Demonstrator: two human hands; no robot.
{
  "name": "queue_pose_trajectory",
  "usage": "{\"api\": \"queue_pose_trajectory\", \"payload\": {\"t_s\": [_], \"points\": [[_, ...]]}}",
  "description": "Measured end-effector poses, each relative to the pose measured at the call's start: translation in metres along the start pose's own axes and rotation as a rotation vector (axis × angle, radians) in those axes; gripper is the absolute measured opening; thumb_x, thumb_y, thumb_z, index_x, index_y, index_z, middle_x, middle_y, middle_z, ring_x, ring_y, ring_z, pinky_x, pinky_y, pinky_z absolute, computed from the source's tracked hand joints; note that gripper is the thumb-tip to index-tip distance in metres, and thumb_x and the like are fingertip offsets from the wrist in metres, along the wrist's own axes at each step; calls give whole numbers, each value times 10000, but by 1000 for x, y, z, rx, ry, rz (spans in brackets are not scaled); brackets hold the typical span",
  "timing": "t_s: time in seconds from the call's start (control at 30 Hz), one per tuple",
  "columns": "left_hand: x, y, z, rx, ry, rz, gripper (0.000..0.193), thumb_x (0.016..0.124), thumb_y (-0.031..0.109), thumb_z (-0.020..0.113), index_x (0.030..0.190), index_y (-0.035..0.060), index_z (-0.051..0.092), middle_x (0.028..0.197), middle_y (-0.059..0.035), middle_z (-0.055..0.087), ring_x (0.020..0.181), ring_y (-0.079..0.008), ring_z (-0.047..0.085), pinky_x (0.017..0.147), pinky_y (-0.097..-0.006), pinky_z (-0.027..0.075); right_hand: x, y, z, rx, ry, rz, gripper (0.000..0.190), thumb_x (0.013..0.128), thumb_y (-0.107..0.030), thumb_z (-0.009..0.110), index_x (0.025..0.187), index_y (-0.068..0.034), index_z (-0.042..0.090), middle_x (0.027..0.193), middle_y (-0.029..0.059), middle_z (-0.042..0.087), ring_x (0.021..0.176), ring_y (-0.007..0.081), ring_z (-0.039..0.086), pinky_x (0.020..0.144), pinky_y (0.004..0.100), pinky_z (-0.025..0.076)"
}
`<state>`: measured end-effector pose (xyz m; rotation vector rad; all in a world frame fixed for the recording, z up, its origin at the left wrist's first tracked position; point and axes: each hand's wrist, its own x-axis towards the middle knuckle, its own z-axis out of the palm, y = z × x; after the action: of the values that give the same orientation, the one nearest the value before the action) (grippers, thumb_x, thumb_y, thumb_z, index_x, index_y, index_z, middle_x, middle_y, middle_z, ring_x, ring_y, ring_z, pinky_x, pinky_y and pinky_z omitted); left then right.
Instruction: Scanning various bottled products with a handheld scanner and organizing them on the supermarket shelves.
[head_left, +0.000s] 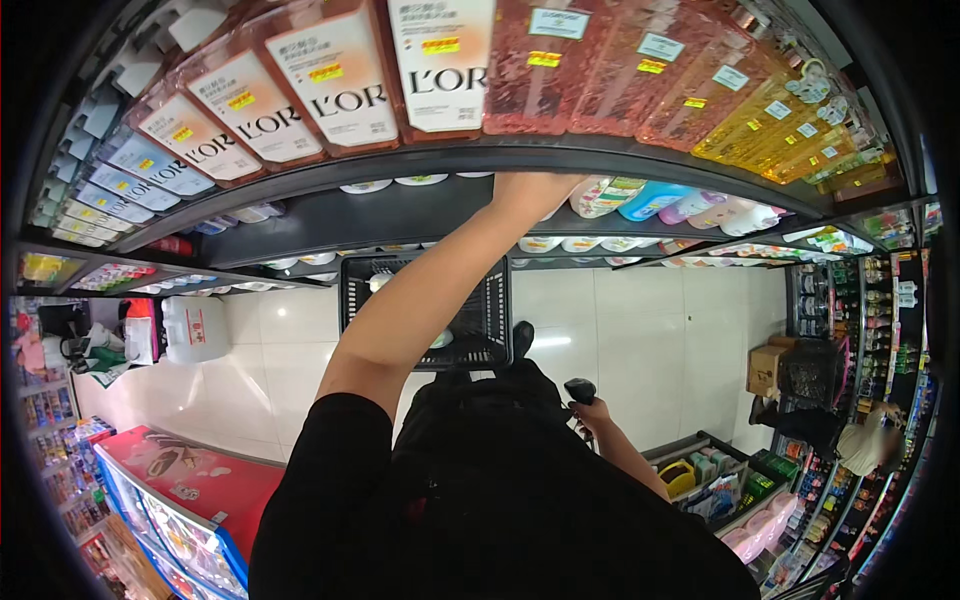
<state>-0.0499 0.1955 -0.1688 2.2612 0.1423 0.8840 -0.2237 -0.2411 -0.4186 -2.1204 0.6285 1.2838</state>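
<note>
My left hand (534, 189) reaches under the front edge of a dark upper shelf (420, 163). That edge hides its fingers and anything in them. A white bottle with a printed label (604, 195) stands right beside it on the shelf below, with a blue bottle (654, 201) further right. Low by my right side, my right hand (592, 415) holds a black handheld device (579, 388), which looks like a barcode scanner. Beneath my left forearm is a black plastic shopping basket (498, 315). Inside it a white item (380, 282) and a pale one (443, 339) show partly.
Large pump bottles (529, 82) line the upper shelf. On the tiled floor (645, 315) at left is a white jerrycan (193, 330). A red-topped chest freezer (195, 476) stands behind left, a goods bin (720, 480) behind right. Another person (862, 442) is far right.
</note>
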Motion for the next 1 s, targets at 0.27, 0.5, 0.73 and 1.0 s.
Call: {"api": "queue_pose_trajectory", "payload": {"t_s": [0.27,0.5,0.73,1.0], "points": [[-11,-31,-17,71,-87,21,278,936,232,688,1147,53,716,1102,-181,726,1018,-370,684,907,-467,527,36,25,-45,61,53,51,366,788,-313,827,930,-20,660,748,83,650,565,195,618,474,359,510],[2,-1,-33,225,-264,-71,406,908,374,700,1200,93,711,1127,-154,721,1045,-363,678,919,-464,529,39,37,-56,52,19,123,332,807,-284,817,923,-25,644,731,78,626,529,191,566,463,364,480],[16,-13,1,382,10,243,464,995,503,527,1315,189,648,1338,-108,651,1215,-331,614,1022,-488,490,32,10,-38,61,38,44,312,805,-277,824,922,-49,647,737,66,628,543,174,572,482,364,485],[17,6,-31,185,-121,112,444,1011,492,522,1300,180,647,1283,-133,677,1175,-335,643,995,-496,510,7,2,-6,81,60,3,297,832,-278,805,926,-45,647,741,62,624,564,177,586,479,365,481]]}}
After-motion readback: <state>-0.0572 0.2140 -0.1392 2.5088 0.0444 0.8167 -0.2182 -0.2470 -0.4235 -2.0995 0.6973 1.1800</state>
